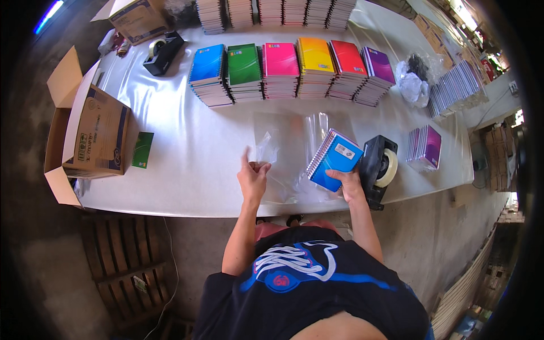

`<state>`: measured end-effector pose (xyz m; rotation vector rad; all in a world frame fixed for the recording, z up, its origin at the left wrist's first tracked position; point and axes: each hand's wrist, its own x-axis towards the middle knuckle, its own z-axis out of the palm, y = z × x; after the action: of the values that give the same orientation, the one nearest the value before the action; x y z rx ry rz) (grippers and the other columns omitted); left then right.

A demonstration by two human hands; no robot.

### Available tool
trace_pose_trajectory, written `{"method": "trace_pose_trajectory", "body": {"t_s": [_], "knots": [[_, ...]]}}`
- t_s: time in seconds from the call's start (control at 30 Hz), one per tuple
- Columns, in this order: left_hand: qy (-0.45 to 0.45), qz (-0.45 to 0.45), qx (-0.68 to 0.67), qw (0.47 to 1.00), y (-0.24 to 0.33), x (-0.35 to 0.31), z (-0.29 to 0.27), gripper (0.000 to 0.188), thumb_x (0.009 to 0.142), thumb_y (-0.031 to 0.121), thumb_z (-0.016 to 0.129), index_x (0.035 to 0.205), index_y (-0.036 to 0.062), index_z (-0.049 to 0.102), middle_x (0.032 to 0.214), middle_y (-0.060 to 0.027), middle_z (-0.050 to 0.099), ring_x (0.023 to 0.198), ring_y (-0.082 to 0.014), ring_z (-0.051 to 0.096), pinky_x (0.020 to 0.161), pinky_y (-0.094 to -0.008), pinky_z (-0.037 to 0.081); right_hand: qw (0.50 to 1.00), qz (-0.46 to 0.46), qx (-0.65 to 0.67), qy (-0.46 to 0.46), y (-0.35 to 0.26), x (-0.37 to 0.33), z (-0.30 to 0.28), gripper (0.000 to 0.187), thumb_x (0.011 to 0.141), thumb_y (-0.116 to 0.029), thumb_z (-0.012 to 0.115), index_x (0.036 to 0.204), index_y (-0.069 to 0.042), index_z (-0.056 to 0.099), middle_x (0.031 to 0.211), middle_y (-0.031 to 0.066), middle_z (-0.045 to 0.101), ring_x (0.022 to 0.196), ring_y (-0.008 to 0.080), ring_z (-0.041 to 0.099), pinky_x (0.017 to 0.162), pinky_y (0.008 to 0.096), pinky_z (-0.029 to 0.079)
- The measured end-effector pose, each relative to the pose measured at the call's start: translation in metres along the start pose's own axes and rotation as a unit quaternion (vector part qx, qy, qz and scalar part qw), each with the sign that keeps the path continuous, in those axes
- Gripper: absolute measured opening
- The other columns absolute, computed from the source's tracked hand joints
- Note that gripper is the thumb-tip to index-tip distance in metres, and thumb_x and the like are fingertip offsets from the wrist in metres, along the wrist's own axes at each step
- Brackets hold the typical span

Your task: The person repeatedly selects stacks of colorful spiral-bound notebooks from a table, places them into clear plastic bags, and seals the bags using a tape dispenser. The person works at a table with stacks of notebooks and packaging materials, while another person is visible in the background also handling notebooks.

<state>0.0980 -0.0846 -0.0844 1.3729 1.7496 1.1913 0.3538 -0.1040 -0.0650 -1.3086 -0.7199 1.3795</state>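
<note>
My right hand (350, 182) grips a small stack of spiral-bound notebooks (340, 156), thumb across the blue front cover, just left of a black tape dispenser (372, 184). To its left, my left hand (253, 177) has its fingers pinched at the edge of a clear plastic bag (266, 148), with the index finger pointing up. More clear plastic (317, 123) lies flat on the table between and beyond the hands, its outline hard to make out against the shiny cover.
Notebook piles in blue (208, 62), green, pink, yellow, red and purple line the far side, with more behind. An open carton (99, 133) stands left near a green notebook (143, 150). Purple notebooks (424, 148) sit right. Another tape dispenser (164, 54) stands far left.
</note>
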Motion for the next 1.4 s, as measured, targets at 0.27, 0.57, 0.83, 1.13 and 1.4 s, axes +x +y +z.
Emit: {"method": "trace_pose_trajectory", "body": {"t_s": [0.27, 0.57, 0.83, 1.13, 1.4], "knots": [[-0.039, 0.116, 0.301, 0.946, -0.014, 0.003, 0.02, 0.033, 0.09, 0.04, 0.054, 0.077, 0.0095, 0.056, 0.054, -0.0135, 0.057, 0.051, -0.0348, 0.058, 0.044, -0.0439, 0.042, 1.0, -0.014, -0.004, -0.008, 0.0, -0.002, 0.004, 0.07, 0.056, -0.007, 0.086, 0.117, -0.006, 0.053, 0.109, 0.006, 0.06, 0.101, 0.0199, 0.057, 0.091, 0.0349, 0.045], [0.059, 0.102, 0.147, 0.982, 0.006, 0.001, 0.007, 0.028, 0.075, 0.019, 0.074, 0.091, 0.0036, 0.056, 0.072, -0.0108, 0.063, 0.069, -0.0314, 0.06, 0.063, -0.0394, 0.047, 1.0, -0.004, -0.003, -0.011, -0.006, -0.004, 0.005, 0.066, 0.057, -0.007, 0.086, 0.115, -0.006, 0.056, 0.107, 0.006, 0.061, 0.098, 0.0195, 0.058, 0.089, 0.0345, 0.047], [0.018, 0.216, 0.332, 0.918, 0.007, 0.008, 0.002, 0.016, 0.084, 0.022, 0.063, 0.085, 0.0059, 0.062, 0.064, -0.0086, 0.06, 0.064, -0.0277, 0.06, 0.056, -0.0398, 0.044, 1.0, -0.005, 0.01, -0.021, -0.014, -0.006, 0.01, 0.065, 0.057, -0.007, 0.086, 0.115, -0.005, 0.056, 0.106, 0.0063, 0.062, 0.097, 0.0185, 0.059, 0.087, 0.0335, 0.047], [-0.004, 0.031, 0.117, 0.993, 0.021, 0.005, -0.003, 0.044, 0.08, 0.006, 0.065, 0.122, 0.0049, 0.051, 0.073, -0.0078, 0.068, 0.065, -0.0268, 0.065, 0.061, -0.0353, 0.048, 1.0, 0.0, -0.024, -0.015, -0.007, -0.002, 0.003, 0.067, 0.057, -0.009, 0.087, 0.116, -0.005, 0.056, 0.107, 0.0067, 0.062, 0.097, 0.0181, 0.059, 0.088, 0.0329, 0.047], [-0.002, 0.1, 0.336, 0.937, 0.002, 0.01, 0.012, 0.028, 0.092, 0.038, 0.051, 0.094, 0.0101, 0.053, 0.052, -0.0144, 0.057, 0.049, -0.0349, 0.058, 0.044, -0.0441, 0.042, 0.999, -0.018, -0.029, -0.019, -0.009, -0.003, 0.005, 0.068, 0.056, -0.012, 0.087, 0.116, -0.005, 0.056, 0.108, 0.0072, 0.062, 0.099, 0.0188, 0.059, 0.089, 0.0331, 0.047]]}}
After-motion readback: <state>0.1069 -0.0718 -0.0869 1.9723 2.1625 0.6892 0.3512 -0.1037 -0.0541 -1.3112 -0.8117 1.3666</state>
